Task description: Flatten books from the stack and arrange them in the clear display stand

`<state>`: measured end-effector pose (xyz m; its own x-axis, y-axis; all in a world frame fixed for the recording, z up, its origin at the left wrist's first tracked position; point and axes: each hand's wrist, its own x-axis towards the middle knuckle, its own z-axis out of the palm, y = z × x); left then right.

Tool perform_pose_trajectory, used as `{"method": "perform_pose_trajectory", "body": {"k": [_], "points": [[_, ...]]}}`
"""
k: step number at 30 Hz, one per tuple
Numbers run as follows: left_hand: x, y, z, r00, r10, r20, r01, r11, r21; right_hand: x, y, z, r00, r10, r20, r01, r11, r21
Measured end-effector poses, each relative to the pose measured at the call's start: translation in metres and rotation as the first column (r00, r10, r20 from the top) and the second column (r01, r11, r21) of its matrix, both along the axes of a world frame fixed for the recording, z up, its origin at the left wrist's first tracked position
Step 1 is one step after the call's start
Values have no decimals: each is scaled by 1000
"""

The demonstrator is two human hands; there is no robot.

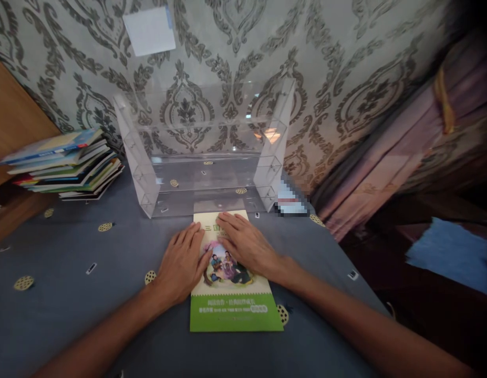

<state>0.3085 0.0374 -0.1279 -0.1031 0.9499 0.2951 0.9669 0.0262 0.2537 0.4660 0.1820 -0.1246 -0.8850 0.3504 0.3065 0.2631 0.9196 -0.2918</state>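
1. Grey-blue tablecloth [70,315], dotted with small yellow round motifs, is covering the table and running up to the damask-patterned wallpaper [345,79].
2. Clear acrylic shelf rack [206,157] is standing at the back of the table against the wall, tiers see-through, side panels leaning.
3. Pinkish curtain [385,157] is hanging at the right, beyond the table edge.
4. Stack of books [65,165] is lying flat at the far left of the table, well apart from the hands.
5. Children's book [235,299] with a cream-and-green cover is lying flat, face up, just in front of the rack's base, its top edge near the lowest tier.
6. Left hand [183,265] is resting palm down across the book's left edge, fingers straight and close together, gripping nothing.
7. Right hand [247,244] is pressing flat on the upper cover, fingers extended and slightly spread, holding nothing.
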Motion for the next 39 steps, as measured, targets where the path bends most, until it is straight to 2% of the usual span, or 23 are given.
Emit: {"method": "perform_pose_trajectory", "body": {"k": [8, 18, 24, 33, 39], "points": [[-2, 0, -1, 1000, -19, -22, 20, 1000, 13, 27, 18, -3, 986, -135, -95, 135, 991, -7], [-15, 7, 8, 997, -34, 63, 38, 998, -56, 25, 18, -1, 984, -158, -88, 160, 987, 23], [-23, 15, 9, 998, -37, 55, 39, 998, -42, 25, 17, 1, 980, -185, -76, 188, 982, 23], [-22, 15, 8, 1000, -6, 0, 6, 998, -69, 29, 22, 3, 984, -169, -64, 162, 982, -102], [-21, 16, 10, 999, -3, -36, 0, 997, -75, 45, 7, 2, 983, -140, -121, 122, 982, -144]]}}
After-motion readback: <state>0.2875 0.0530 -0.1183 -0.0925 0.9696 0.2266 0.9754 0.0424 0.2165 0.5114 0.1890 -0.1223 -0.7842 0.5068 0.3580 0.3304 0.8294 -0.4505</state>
